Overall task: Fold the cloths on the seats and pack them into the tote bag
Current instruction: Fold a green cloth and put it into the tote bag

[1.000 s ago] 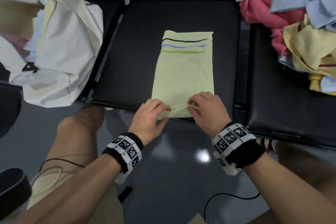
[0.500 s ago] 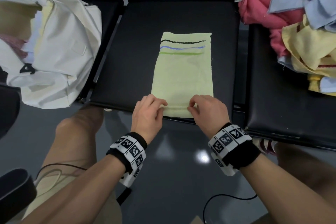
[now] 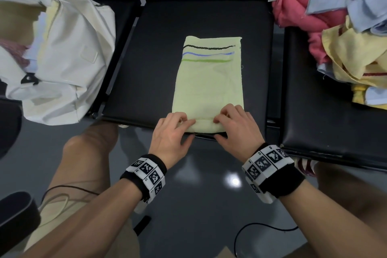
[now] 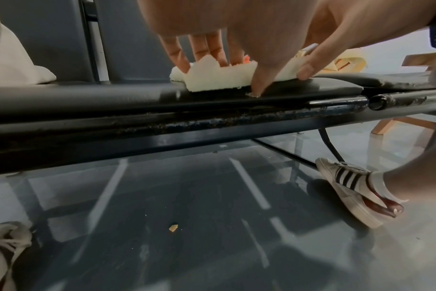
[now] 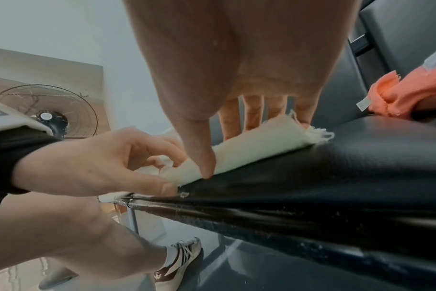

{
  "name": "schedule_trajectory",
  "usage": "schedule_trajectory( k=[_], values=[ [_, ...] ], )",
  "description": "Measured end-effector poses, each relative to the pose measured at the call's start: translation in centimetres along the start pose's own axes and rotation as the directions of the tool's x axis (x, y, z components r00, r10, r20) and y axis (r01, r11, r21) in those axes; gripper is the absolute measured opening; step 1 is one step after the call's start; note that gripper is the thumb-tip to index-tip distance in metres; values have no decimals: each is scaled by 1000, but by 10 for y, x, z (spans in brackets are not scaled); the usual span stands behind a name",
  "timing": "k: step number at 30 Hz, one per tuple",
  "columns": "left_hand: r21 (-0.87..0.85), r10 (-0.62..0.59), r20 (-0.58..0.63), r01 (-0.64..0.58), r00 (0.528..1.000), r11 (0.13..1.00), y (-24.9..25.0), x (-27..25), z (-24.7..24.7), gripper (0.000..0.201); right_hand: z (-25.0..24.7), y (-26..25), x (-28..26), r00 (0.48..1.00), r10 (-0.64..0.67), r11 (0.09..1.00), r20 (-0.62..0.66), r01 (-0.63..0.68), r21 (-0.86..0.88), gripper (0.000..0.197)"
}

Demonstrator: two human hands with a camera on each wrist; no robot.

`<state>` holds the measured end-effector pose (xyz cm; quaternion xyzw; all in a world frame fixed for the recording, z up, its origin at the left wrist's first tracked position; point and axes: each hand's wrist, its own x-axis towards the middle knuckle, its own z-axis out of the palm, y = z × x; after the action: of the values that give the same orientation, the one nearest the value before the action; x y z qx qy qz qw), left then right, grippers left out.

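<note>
Black padded seats stand in a row over a glossy grey floor. On the middle seat lies our pale yellow cloth, a long strip with stripes at its far end. Our left hand and right hand both pinch its near end, fingers on top and thumbs beneath, having turned up a small fold or roll there, probably to shorten the strip evenly. Left of that seat the tote bag gapes, ready to receive it. Right of it waits a pile of unfolded cloths.
</note>
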<state>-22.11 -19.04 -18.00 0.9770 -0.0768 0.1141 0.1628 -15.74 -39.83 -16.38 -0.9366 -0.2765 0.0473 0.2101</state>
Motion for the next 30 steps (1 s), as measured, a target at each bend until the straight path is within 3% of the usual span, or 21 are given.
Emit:
schedule_trajectory(
  k=[5, 9, 11, 14, 17, 22, 26, 30],
  values=[
    [21, 20, -1, -20, 1000, 1000, 2, 7, 1, 28, 0, 2, 2, 999, -11, 1000, -43, 11, -4, 9],
    [25, -2, 63, 0, 998, 1000, 3, 10, -2, 30, 4, 3, 3, 996, 3, 1000, -86, -4, -13, 12],
    [-42, -79, 78, 83, 994, 996, 5, 11, -3, 27, 2, 1, 3, 996, 17, 1000, -89, -16, 12, 14],
    [-132, -176, 89, 187, 980, 973, 5, 12, -5, 15, -4, 0, 4, 999, 52, 997, 6, -52, 56, 13],
    [-97, -163, 112, 174, 980, 980, 3, 16, -5, 11, -6, 0, 3, 997, 63, 996, -36, -61, 62, 3],
    [-5, -80, 58, 80, 995, 997, 5, 22, -2, 5, -2, -1, 3, 976, 93, 995, -196, -84, 54, 5],
    [55, -63, -50, 66, 997, 996, 0, 24, 0, 3, -7, -1, 5, 987, 78, 997, -140, -81, -11, 14],
    [60, 64, -91, -59, 994, 996, -1, 26, -2, 5, -5, 2, 5, 998, 44, 998, -48, -46, -32, 30]
  ],
)
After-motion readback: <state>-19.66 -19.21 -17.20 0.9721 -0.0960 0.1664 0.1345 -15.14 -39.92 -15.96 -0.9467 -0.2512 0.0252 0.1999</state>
